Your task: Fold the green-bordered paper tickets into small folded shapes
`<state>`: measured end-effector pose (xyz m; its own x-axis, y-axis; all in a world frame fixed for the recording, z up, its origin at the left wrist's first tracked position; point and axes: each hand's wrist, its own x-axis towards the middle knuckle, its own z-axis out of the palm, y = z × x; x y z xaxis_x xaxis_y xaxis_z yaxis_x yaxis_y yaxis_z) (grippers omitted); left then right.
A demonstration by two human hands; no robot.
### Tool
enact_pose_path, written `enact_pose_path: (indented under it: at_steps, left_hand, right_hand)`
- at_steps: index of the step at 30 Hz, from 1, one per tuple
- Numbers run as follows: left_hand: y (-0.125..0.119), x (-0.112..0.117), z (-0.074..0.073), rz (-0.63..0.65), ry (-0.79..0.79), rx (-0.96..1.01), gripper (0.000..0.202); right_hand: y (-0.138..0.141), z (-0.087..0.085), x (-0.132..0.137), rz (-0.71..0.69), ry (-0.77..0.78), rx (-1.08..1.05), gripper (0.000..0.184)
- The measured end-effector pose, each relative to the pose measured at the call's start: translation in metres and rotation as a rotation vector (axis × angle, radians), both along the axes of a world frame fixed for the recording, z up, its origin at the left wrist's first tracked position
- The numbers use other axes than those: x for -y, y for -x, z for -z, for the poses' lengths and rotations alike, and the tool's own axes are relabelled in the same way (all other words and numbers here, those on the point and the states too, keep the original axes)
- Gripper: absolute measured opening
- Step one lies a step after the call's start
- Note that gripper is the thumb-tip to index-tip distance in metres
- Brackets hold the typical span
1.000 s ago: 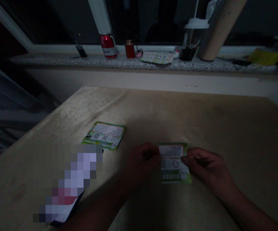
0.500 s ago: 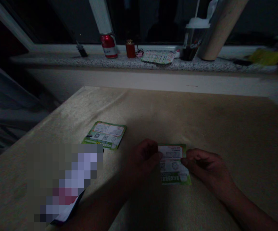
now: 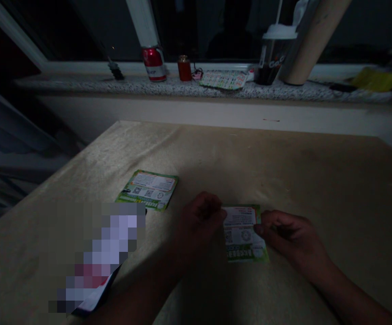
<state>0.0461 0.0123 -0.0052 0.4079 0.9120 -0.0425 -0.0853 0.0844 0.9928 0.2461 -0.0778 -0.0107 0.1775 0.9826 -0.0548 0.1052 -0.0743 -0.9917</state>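
Observation:
A small green-and-white printed leaflet (image 3: pixel 245 243) with text and codes lies between my hands, folded or narrow in shape. My left hand (image 3: pixel 204 219) pinches its left edge between thumb and fingers. At the opposite edge, my right hand (image 3: pixel 287 230) grips it with the thumb on top and the fingers curled at the side. A stack of similar green leaflets (image 3: pixel 150 187) rests on the table to the left of my left hand. Nearer to me, beside my left forearm, lies a phone (image 3: pixel 96 295) whose screen is mostly blurred out.
The table (image 3: pixel 267 167) has a beige cover. Behind it, a granite windowsill (image 3: pixel 179 90) carries a red can (image 3: pixel 153 65), a small red bottle (image 3: pixel 184 70), a patterned packet (image 3: pixel 223 80), a lidded drink cup (image 3: pixel 272 58), a cardboard tube (image 3: pixel 309 49) and a yellow item (image 3: pixel 379 80).
Both hands keep hold of the leaflet, which has shifted very slightly left and towards me. The stack and phone stay where they were.

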Motion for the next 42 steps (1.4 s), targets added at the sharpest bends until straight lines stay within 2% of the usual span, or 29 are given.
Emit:
enact_pose_path:
  at_steps: [11,13,15,17,20,24,28,34,38,42]
  left_hand:
    - [0.003,-0.002,0.0,-0.014,-0.022,-0.054,0.007]
    - [0.002,-0.002,0.001,0.009,0.031,-0.043,0.017]
    - [0.001,-0.001,0.003,0.086,0.096,-0.032,0.024]
    - [0.0,0.0,0.005,0.16,0.125,-0.063,0.016]
    - [0.0,0.001,0.006,0.169,0.117,-0.131,0.008]
    - [0.002,0.001,0.007,0.213,0.158,-0.113,0.014]
    - [0.0,0.002,0.006,0.194,0.165,-0.145,0.009]
    - [-0.001,0.004,0.009,0.232,0.153,-0.149,0.008]
    - [-0.001,0.005,0.01,0.239,0.195,-0.113,0.019]
    - [-0.001,0.006,0.006,0.257,0.201,-0.108,0.029]
  right_hand:
    - [-0.001,0.002,0.001,-0.022,-0.001,-0.031,0.019]
    - [-0.002,0.003,0.001,0.0,0.003,-0.032,0.018]
    - [-0.003,0.004,0.001,0.037,0.018,-0.036,0.016]
    - [-0.004,0.005,0.001,0.077,0.019,-0.044,0.015]
    - [-0.004,0.004,0.0,0.106,0.005,-0.037,0.014]
    - [-0.004,0.003,0.0,0.13,-0.003,-0.078,0.014]
    - [-0.003,0.003,-0.001,0.155,-0.011,-0.062,0.013]
    - [-0.002,0.0,-0.002,0.183,-0.01,-0.058,0.013]
    - [-0.003,0.001,-0.001,0.188,-0.008,-0.06,0.014]
    - [-0.005,0.002,0.0,0.195,0.003,-0.082,0.015]
